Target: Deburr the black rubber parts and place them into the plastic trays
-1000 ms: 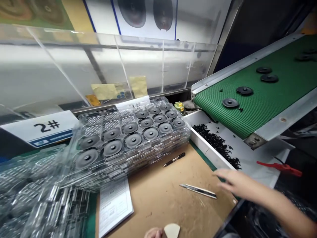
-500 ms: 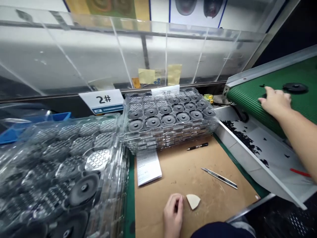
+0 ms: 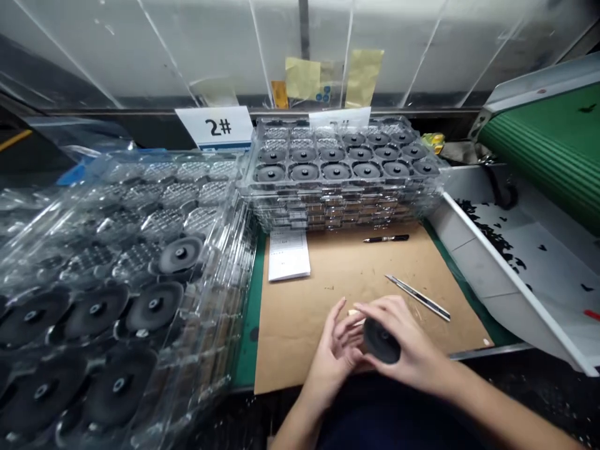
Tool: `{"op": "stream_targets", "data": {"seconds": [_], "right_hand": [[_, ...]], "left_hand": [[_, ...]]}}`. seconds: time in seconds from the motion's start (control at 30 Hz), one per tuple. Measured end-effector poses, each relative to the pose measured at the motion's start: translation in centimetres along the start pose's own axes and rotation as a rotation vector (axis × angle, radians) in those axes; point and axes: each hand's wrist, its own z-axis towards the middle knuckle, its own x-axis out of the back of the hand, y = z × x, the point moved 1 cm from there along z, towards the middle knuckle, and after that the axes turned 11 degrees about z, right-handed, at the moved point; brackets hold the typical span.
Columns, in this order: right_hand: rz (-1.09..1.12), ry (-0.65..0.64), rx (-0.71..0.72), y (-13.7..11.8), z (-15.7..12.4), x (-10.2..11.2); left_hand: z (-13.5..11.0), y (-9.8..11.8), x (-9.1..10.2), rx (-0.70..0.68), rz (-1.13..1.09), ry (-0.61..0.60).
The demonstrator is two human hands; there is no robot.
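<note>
Both hands are together over the middle of a brown cardboard sheet (image 3: 375, 275). My right hand (image 3: 410, 334) grips a round black disc with a raised centre hub (image 3: 382, 340), its fingers curled over the rim. My left hand (image 3: 335, 350) sits against it and holds a small cream wedge (image 3: 355, 317), which its fingers mostly hide. The hands are close together, and the disc's far side is out of sight.
Stacked clear trays of black discs (image 3: 342, 169) stand behind the cardboard, with a larger clear stack (image 3: 117, 300) on the left. A pen (image 3: 385, 238), utility knife (image 3: 417, 297) and paper sheet (image 3: 289, 254) lie nearby. On the right are a green belt (image 3: 553, 144) and white chute (image 3: 497, 250).
My right hand has come from the green belt to the cardboard and now holds a black disc. My left hand has taken up the cream wedge. The view has swung left and down.
</note>
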Motion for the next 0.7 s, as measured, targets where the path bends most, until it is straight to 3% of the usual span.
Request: {"op": "stream_targets", "data": {"seconds": [0.07,0.17,0.3,0.37,0.47,0.57,0.7], "right_hand": [[0.167,0.009,0.002,-0.7,-1.0,-2.6],[0.280,0.044,-0.004,-1.5,-1.8,-4.2],[0.295,-0.052,0.010,-1.4,-2.3,-3.1],[0.262,-0.036,-0.091,0.1,-2.5,-2.0],[0.158,0.094,-0.320,3.5,-2.3,-1.6],[0.103,0.109,-0.359,5.7,-2.1,-4.0],[0.165,0.023,-0.216,5.1,-2.4,-8.2]], "left_hand": [[-1.5,0.7,-1.1,0.058,-0.199,-0.076],[-3.2,1.4,-1.8,0.155,-0.361,-0.061],[-4.6,1.9,-1.7,0.231,-0.487,0.002],[-5.0,2.2,-1.5,0.204,-0.541,0.030],[-5.2,2.9,-1.3,0.140,-0.578,0.093],[-5.0,3.4,-1.3,0.103,-0.578,0.170],[-4.6,3.7,-1.5,0.083,-0.560,0.230]]}}
